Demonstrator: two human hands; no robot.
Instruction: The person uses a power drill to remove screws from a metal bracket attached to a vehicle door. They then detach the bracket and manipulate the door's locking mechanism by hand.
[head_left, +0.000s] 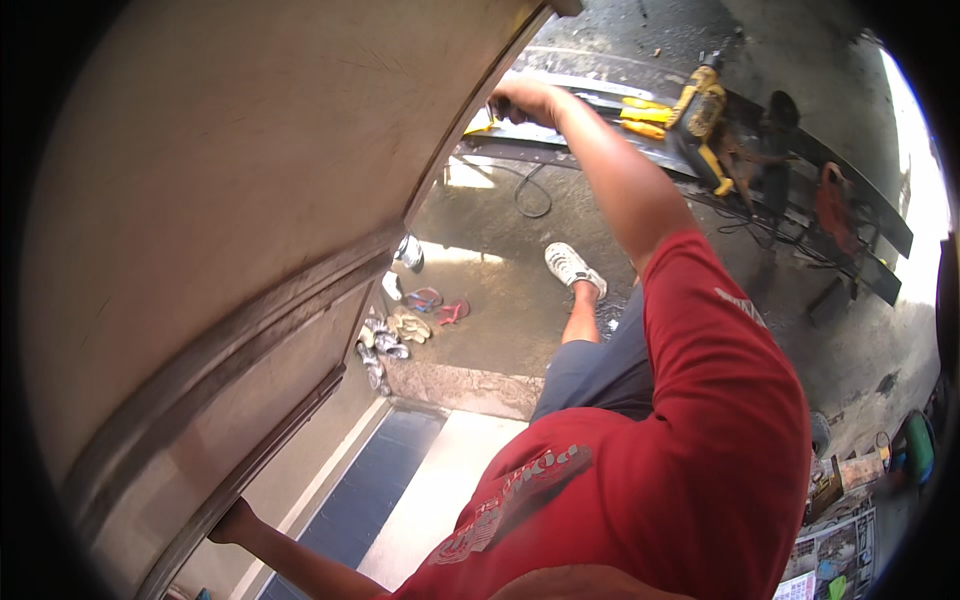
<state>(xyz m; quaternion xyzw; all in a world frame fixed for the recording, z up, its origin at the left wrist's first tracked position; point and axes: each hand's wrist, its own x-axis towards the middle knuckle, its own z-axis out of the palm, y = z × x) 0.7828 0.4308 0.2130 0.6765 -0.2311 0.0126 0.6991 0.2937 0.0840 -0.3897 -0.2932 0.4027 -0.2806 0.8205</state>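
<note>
A large beige panel (250, 150) with raised mouldings fills the left side of the view, tilted. At its lower edge is my left hand (233, 524), closed around the edge; its fingertips are hidden by the panel. My right arm reaches far out to the panel's upper right edge, where my right hand (524, 101) is closed, with the fingers curled down. Just below that hand lies something small and yellow (480, 127), partly covered by the panel edge. Whatever the right fingers hold is too small to make out.
Beyond my right arm, a long dark metal bench (590, 100) carries yellow-handled tools (645, 115), a yellow and black power tool (698, 115) and a reddish clamp-like tool (833, 208). Slippers (452, 311) and shoes (388, 340) lie near the step (460, 388). A cable (533, 195) loops across the floor.
</note>
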